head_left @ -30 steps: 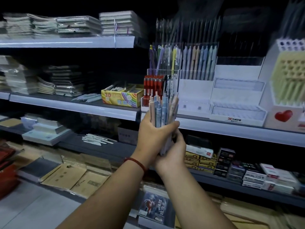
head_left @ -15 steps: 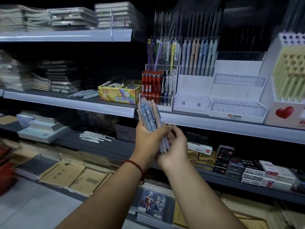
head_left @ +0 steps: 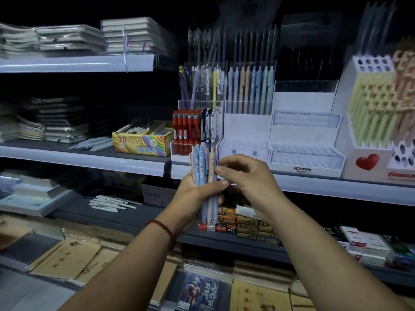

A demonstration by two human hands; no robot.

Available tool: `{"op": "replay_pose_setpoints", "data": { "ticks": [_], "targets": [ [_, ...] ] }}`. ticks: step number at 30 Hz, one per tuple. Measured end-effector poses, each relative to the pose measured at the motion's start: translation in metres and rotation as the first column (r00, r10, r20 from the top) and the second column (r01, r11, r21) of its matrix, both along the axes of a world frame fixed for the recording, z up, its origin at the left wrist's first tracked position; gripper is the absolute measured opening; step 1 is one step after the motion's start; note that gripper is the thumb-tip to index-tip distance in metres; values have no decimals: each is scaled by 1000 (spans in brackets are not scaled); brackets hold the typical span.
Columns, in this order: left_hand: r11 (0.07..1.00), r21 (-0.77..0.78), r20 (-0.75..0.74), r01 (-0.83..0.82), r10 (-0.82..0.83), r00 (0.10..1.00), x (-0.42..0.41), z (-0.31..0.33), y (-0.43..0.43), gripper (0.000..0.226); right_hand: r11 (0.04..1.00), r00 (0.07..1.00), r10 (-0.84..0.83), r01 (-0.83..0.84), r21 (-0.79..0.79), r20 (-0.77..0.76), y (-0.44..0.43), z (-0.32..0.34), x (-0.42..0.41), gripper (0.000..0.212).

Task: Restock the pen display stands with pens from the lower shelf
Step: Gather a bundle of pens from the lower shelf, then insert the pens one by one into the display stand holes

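My left hand (head_left: 197,194) grips an upright bundle of pastel blue and beige pens (head_left: 203,171) in front of the middle shelf. My right hand (head_left: 244,176) is at the bundle's right side, with thumb and forefinger pinching the top of one pen. Behind them stands a white tiered pen display stand (head_left: 244,131) whose top row holds pastel pens and whose lower rows look bare. To its right a second white stand (head_left: 305,140) has bare lower tiers. Several white pens (head_left: 112,203) lie loose on the lower shelf.
A clear stand with red and mixed pens (head_left: 193,126) sits left of the white stands, next to a yellow crayon box (head_left: 141,142). A heart-marked display of green and orange pens (head_left: 379,113) is at the right. Small pen boxes (head_left: 242,225) fill the lower shelf; notebooks lie at the left.
The pen bundle has been turned upright again after leaning left. My right hand has come out from under the bundle and now pinches a pen near its top.
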State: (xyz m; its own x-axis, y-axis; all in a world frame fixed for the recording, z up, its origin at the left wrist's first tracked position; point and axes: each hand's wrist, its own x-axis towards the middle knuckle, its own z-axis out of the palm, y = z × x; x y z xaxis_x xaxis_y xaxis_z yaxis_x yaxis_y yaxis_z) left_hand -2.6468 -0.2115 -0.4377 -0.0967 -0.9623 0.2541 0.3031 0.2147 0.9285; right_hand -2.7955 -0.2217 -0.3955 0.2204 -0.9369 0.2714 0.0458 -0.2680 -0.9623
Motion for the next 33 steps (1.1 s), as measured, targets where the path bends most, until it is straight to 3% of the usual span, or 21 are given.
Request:
{"op": "replay_pose_setpoints", "data": {
  "ticks": [4,9,11,15,17,23,26,33],
  "targets": [
    [999,10,54,42,-43,998,-10,8,-15,37,998,990,41,-33,61,-135,-20,8,-19,5],
    [997,-63,252,-53,67,965,-18,15,-40,41,990,948,98,-61,128,-303,-39,21,-34,5],
    [989,-128,304,-80,115,946,-21,17,-50,35,993,960,53,-22,114,-273,-45,22,-34,8],
    [983,-122,229,-135,160,960,-29,17,-67,29,987,993,-51,66,147,-106,-55,18,-27,7],
    [982,-109,181,-153,171,968,-33,15,-74,32,989,991,-96,106,105,-96,-59,16,-26,5],
    [993,-112,142,-37,53,988,-38,19,-87,35,968,997,2,-21,251,72,-69,18,-34,4],
    [997,-75,137,7,4,991,-40,20,-94,40,973,991,3,-34,229,135,-76,15,-37,3],
    [996,-73,112,54,-46,993,-46,24,-106,37,984,975,-131,105,147,181,-93,14,-32,11]
  ]
}}
